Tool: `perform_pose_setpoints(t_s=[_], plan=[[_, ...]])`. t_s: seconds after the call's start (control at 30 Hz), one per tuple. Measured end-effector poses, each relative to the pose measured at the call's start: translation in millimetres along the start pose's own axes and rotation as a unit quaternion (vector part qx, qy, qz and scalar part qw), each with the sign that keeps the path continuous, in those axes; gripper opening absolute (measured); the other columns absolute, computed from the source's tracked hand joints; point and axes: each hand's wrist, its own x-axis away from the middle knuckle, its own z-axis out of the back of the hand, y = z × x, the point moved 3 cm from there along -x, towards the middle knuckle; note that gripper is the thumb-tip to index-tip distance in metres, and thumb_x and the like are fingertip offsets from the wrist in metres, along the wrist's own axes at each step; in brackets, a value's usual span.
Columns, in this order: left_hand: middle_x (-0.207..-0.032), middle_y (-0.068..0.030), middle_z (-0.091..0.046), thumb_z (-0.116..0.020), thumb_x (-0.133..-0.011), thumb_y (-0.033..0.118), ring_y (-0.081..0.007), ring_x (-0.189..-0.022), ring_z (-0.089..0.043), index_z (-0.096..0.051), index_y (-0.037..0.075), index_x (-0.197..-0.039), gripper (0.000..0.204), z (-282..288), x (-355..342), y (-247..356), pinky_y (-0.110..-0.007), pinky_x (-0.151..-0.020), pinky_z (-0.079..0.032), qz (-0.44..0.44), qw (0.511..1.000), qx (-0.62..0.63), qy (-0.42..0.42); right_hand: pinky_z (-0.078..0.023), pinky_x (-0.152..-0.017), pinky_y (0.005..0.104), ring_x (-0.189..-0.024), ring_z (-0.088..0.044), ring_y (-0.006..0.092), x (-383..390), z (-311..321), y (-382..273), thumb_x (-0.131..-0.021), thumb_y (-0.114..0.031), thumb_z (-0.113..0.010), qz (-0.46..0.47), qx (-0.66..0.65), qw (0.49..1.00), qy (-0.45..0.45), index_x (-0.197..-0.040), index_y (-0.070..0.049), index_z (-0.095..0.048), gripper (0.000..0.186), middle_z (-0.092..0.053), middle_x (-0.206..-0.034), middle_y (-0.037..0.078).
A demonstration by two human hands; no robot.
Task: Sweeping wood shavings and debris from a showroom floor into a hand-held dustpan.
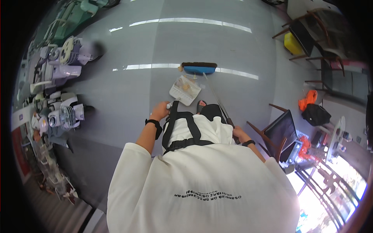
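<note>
My left hand (pixel 159 111) is closed round the pale handle of a white dustpan (pixel 181 98). Brownish litter and what looks like a clear wrapper lie in the pan. A long thin broom pole runs down to my right hand (pixel 239 134), whose fingers are wrapped round its dark grip. The broom's blue head (pixel 199 70) with dark bristles rests on the floor just beyond the dustpan. A small tan scrap (pixel 180 68) sits at the left end of the bristles. My foot in a dark sandal (pixel 201 104) shows beside the pan.
Grey floor (pixel 128 89) stretches ahead with bright light reflections. Several scooters (pixel 64 72) line the left side. On the right stand wooden chairs with dark seats (pixel 278 130), a yellow object (pixel 292 43), a black bag (pixel 316 114) and an orange item (pixel 308 100).
</note>
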Motion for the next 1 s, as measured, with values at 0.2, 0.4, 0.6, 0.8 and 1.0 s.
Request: perform_pose_setpoints(t_s=[0.2, 0.4, 0.6, 0.8, 1.0], plan=[[-0.093, -0.0177, -0.067, -0.066, -0.076, 0.02, -0.0378, -0.091, -0.063, -0.068, 0.012, -0.104, 0.029, 29, -28, -11, -0.047, -0.079, -0.05, -0.01, 0.999, -0.041, -0.034, -0.038, -0.036, 0.0307, -0.04, -0.048, 0.015, 76, 5, -8, -0.075, 0.001, -0.059, 0.003, -0.162, 0.987, -0.003, -0.085, 0.003, -0.055, 0.011, -0.052, -0.057, 0.006], [-0.093, -0.0176, -0.067, -0.065, -0.075, 0.017, -0.0379, -0.09, -0.063, -0.069, 0.014, -0.104, 0.029, 41, -6, -21, -0.047, -0.078, -0.049, -0.052, 0.994, -0.099, -0.002, -0.04, -0.039, 0.029, -0.044, -0.049, 0.0138, 67, 55, -61, -0.077, -0.003, -0.061, 0.02, -0.212, 0.977, -0.025, -0.079, 0.0, -0.052, 0.01, -0.051, -0.056, 0.005], [-0.092, -0.0173, -0.067, -0.064, -0.076, 0.015, -0.0382, -0.089, -0.062, -0.067, 0.015, -0.107, 0.032, 43, 36, -32, -0.046, -0.078, -0.049, 0.004, 0.996, -0.093, 0.016, -0.043, -0.042, 0.0303, -0.045, -0.051, 0.0155, 15, 104, -93, -0.078, -0.007, -0.063, 0.06, -0.223, 0.972, 0.03, -0.074, -0.003, -0.054, 0.011, -0.053, -0.057, 0.006], [-0.093, -0.0167, -0.068, -0.067, -0.08, 0.019, -0.0383, -0.09, -0.062, -0.066, 0.014, -0.109, 0.03, 37, 71, -43, -0.045, -0.078, -0.049, 0.047, 0.997, -0.046, 0.052, -0.045, -0.046, 0.03, -0.047, -0.053, 0.0161, -42, 106, -121, -0.08, -0.01, -0.06, 0.063, -0.259, 0.962, 0.066, -0.077, -0.003, -0.055, 0.009, -0.055, -0.059, 0.005], [-0.095, -0.0175, -0.067, -0.069, -0.08, 0.022, -0.0386, -0.092, -0.062, -0.066, 0.011, -0.108, 0.03, 38, 72, -68, -0.045, -0.078, -0.05, 0.082, 0.995, -0.019, 0.055, -0.047, -0.049, 0.0329, -0.051, -0.058, 0.0203, -61, 74, -72, -0.078, -0.007, -0.059, -0.002, -0.127, 0.987, 0.103, -0.069, -0.001, -0.058, 0.011, -0.059, -0.059, 0.01]])
